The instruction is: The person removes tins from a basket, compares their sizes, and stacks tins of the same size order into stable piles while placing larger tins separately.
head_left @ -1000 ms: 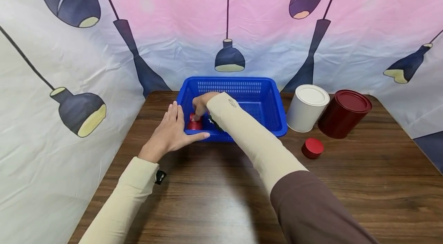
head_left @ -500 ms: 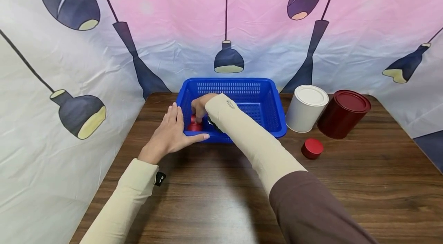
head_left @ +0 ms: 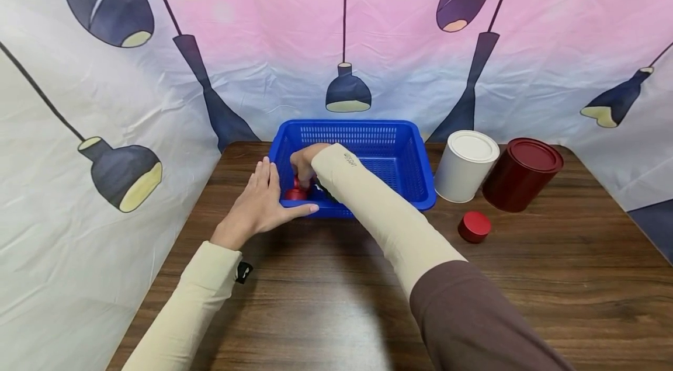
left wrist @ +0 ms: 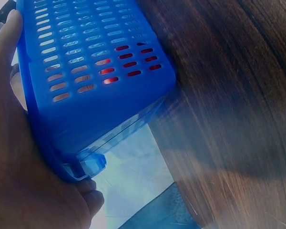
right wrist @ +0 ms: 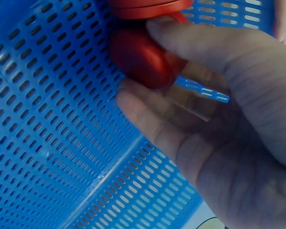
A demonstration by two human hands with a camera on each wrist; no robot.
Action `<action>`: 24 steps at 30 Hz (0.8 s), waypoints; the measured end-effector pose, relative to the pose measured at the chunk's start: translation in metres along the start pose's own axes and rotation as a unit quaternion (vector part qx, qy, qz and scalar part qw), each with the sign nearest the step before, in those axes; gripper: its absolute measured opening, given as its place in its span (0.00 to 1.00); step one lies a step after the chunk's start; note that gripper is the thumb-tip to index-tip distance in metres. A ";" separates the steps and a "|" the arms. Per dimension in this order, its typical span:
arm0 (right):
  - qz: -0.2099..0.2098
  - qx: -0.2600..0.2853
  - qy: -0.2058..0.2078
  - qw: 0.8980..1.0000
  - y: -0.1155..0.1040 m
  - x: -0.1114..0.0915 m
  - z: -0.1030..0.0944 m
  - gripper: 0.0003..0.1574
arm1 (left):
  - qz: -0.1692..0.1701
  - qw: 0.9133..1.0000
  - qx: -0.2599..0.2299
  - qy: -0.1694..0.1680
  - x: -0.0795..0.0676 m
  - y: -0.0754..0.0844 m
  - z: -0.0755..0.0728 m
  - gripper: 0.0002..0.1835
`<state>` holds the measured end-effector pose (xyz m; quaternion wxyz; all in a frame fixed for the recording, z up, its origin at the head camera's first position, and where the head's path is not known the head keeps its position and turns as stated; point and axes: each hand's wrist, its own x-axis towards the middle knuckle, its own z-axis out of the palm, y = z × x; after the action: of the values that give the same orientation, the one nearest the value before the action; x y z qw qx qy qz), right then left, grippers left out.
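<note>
My right hand [head_left: 305, 162] reaches down into the left end of the blue plastic basket [head_left: 405, 152]. In the right wrist view its thumb and fingers pinch a glossy, rounded red piece [right wrist: 140, 57]. Right against that piece is a round red tin [right wrist: 152, 8] with a seam around it, in the basket's near left corner; most of the tin is cut off there. My left hand [head_left: 255, 201] spans the same corner from outside, fingers straight along the left side and thumb stretched along the front rim. Bits of red show through the slots in the left wrist view.
Right of the basket stand a white can [head_left: 465, 166] and a dark red can [head_left: 523, 175], side by side. A small round red tin [head_left: 475, 226] lies in front of them on the brown wooden table [head_left: 336, 301]. A printed cloth [head_left: 263, 20] hangs behind.
My right fingers have gone slightly lower in the basket, and the red piece in them has shifted a little to the right. The left hand has kept its place.
</note>
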<state>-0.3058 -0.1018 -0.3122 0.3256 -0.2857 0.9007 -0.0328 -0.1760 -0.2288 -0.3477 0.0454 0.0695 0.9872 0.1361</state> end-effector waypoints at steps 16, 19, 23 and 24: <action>-0.021 -0.038 0.013 0.999 -0.003 -0.004 -0.008 0.15 | 0.000 1.000 0.006 -0.003 0.001 0.002 0.000 0.76; -0.030 -0.038 0.022 0.999 -0.002 -0.007 -0.012 0.16 | -0.003 1.000 0.006 -0.005 0.000 0.001 0.000 0.77; -0.028 -0.050 0.038 0.998 0.002 -0.013 -0.017 0.20 | -0.007 1.000 0.005 -0.008 0.001 0.001 0.000 0.77; -0.028 -0.053 0.041 0.997 0.003 -0.015 -0.018 0.21 | -0.007 1.000 0.005 -0.010 0.001 0.001 0.000 0.77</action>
<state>-0.3090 -0.0931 -0.2902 0.2718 -0.3258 0.9055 -0.0059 -0.1767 -0.2282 -0.3478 0.0557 0.0639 0.9878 0.1305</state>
